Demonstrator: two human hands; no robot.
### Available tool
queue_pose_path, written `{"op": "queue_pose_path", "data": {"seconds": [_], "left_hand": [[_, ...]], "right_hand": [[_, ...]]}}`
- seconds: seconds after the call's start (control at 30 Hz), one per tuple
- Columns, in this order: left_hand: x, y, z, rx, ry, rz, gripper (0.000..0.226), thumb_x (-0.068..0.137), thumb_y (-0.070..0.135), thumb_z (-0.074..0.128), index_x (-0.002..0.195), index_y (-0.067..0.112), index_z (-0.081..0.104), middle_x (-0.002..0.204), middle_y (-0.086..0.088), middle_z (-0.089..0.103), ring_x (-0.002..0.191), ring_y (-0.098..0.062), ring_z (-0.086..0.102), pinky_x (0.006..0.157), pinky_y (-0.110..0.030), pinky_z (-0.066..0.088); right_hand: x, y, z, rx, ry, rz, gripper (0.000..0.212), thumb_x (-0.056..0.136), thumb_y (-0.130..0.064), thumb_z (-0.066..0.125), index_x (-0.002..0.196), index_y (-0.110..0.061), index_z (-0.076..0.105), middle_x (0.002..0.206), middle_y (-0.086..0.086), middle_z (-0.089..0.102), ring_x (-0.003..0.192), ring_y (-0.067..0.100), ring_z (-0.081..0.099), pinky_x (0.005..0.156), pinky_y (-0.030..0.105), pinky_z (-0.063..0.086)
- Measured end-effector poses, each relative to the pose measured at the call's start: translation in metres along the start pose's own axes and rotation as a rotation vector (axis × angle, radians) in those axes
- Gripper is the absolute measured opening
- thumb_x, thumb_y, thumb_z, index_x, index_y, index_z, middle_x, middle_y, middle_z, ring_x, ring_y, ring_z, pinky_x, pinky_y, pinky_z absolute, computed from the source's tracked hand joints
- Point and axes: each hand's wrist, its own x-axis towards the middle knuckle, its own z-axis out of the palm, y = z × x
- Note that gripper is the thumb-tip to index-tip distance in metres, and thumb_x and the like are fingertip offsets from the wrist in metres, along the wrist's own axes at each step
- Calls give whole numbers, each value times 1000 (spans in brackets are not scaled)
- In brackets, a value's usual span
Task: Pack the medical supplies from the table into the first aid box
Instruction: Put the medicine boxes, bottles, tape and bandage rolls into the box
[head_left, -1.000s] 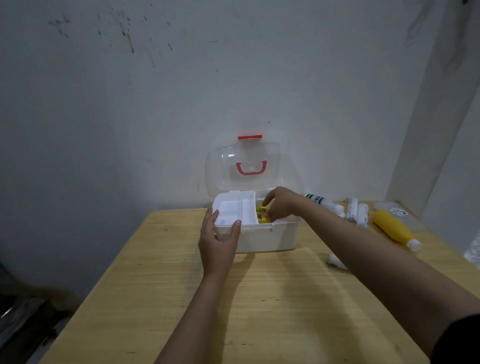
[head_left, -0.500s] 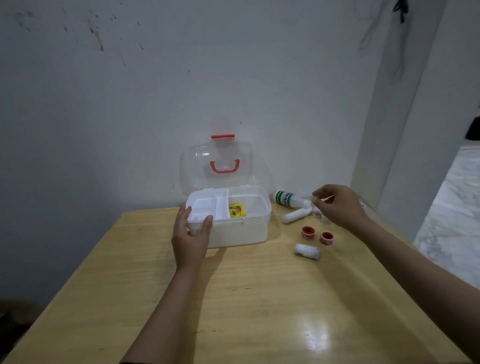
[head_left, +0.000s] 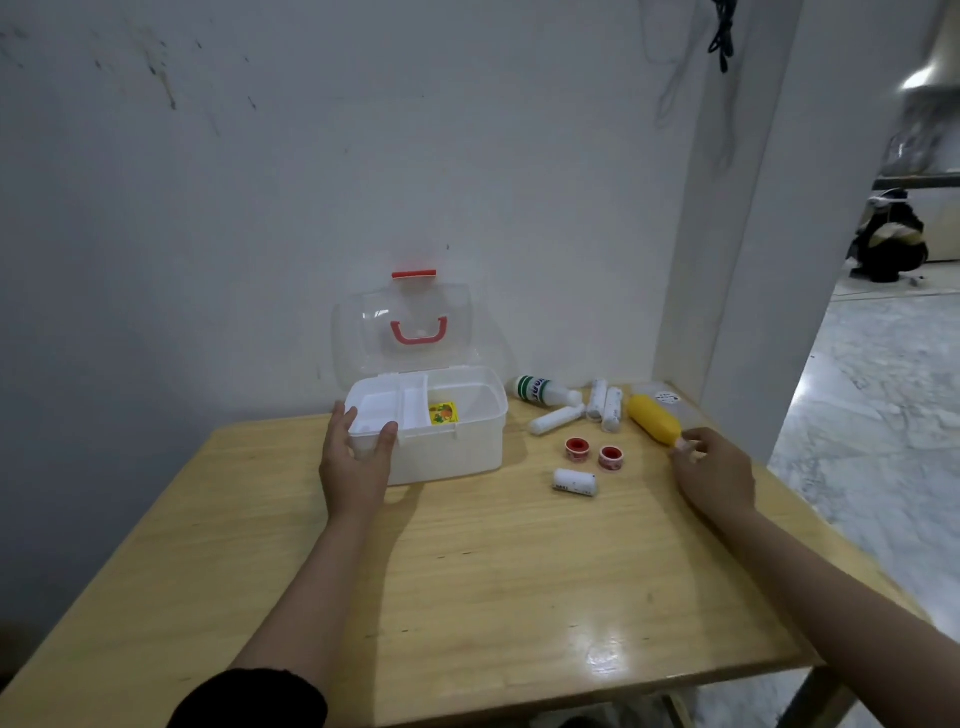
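Note:
The white first aid box stands open at the back of the wooden table, its clear lid upright. A small yellow packet lies inside. My left hand grips the box's front left corner. My right hand pinches the cap end of a yellow bottle that lies on the table to the right. Left of it lie a white bottle with green stripes, three white rolls, two red tape rolls and a short bandage roll.
The table backs onto a white wall, with a pillar at its back right corner. A clear flat packet lies behind the yellow bottle. The table's right edge drops to a marble floor. A person crouches far off at the right.
My right hand left the box, where the yellow packet stays, moved right across the supplies and came down on the yellow bottle's cap. My left hand stayed on the box corner.

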Motion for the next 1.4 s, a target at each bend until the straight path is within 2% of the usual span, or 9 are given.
{"op": "queue_pose_path", "data": {"seconds": [0.17,0.37,0.5,0.57,0.73,0.93,1.07,1.2,1.4], "left_hand": [[0,-4,1,1,7,12,60,81,32,70,134,17,47,145,16,37,133,-11,38,108,-38,38],[0,-4,2,3,19,34,57,81,29,70,131,15,50,149,7,37,135,-15,37,107,-36,38],[0,-5,2,-14,21,40,56,80,28,71,130,15,51,149,6,38,135,-12,37,108,-35,37],[-1,-5,3,-25,23,42,57,80,28,72,131,15,50,149,7,38,133,-10,37,107,-35,38],[-3,-3,3,-44,35,42,57,80,27,72,131,16,50,149,6,39,134,-11,37,108,-37,38],[-2,0,3,-45,46,37,57,77,25,74,129,14,52,147,5,41,133,-10,39,108,-33,37],[-2,1,1,-46,42,31,57,77,24,75,128,14,53,147,4,41,133,-10,40,107,-28,36],[-3,3,1,-40,34,29,57,77,28,74,129,18,52,147,5,41,132,-11,39,106,-31,38],[-1,4,-2,-9,19,35,58,77,29,74,130,17,51,147,5,40,133,-10,37,102,-24,35]], "right_hand": [[5,-1,6,81,75,-5,16,81,-15,64,96,-11,68,92,11,71,80,23,60,72,32,47],[1,-14,-7,284,216,4,12,73,-11,66,84,-11,71,84,10,70,77,23,61,69,26,41],[-4,-37,-24,386,237,-72,12,72,-10,69,84,-12,71,81,8,70,69,22,63,55,7,42],[-7,-54,-34,444,238,-160,13,73,-10,71,86,-13,71,82,7,70,68,18,65,56,6,45],[-19,-116,-45,614,108,-343,14,78,-9,72,89,-16,71,81,-1,70,68,0,68,59,13,53],[-25,-181,6,512,-111,-489,14,77,-11,70,88,-19,74,91,0,73,70,10,70,64,21,57],[-26,-206,46,413,-256,-523,16,76,-11,68,88,-18,75,91,2,74,60,-1,66,59,9,50],[-33,-221,69,295,-371,-556,15,77,-15,69,91,-14,75,90,2,75,66,7,67,71,25,56],[-45,-218,88,258,-473,-595,20,76,-22,74,94,-14,75,97,-1,75,74,6,69,76,29,58]]}}
